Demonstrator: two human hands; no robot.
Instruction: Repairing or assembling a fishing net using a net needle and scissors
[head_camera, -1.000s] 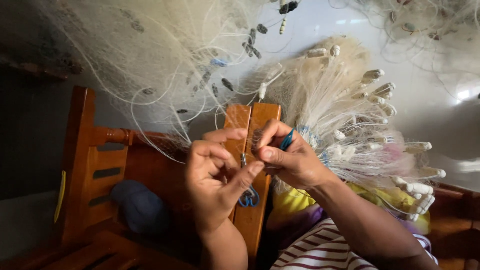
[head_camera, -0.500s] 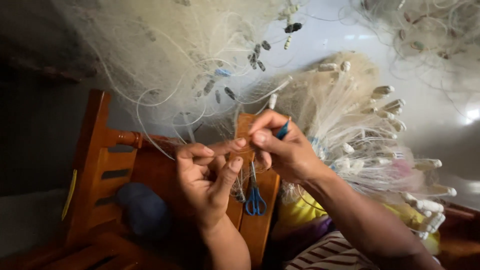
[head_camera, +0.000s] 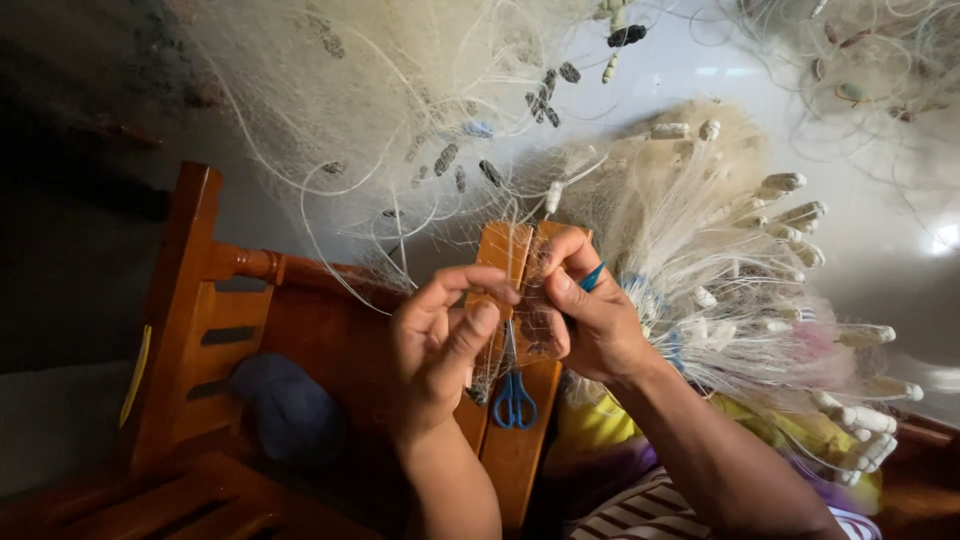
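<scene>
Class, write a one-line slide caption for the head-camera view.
Both hands, left hand and right hand, pinch pale fishing net against a wooden chair post, blue-handled scissors hanging below.

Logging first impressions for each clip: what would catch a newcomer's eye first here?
Most striking is the pale fishing net that fills the upper part of the view, with a bunch of white floats fanned out on the right. At the centre the left hand and right hand pinch fine mesh against a wooden post, where blue-handled scissors hang.
</scene>
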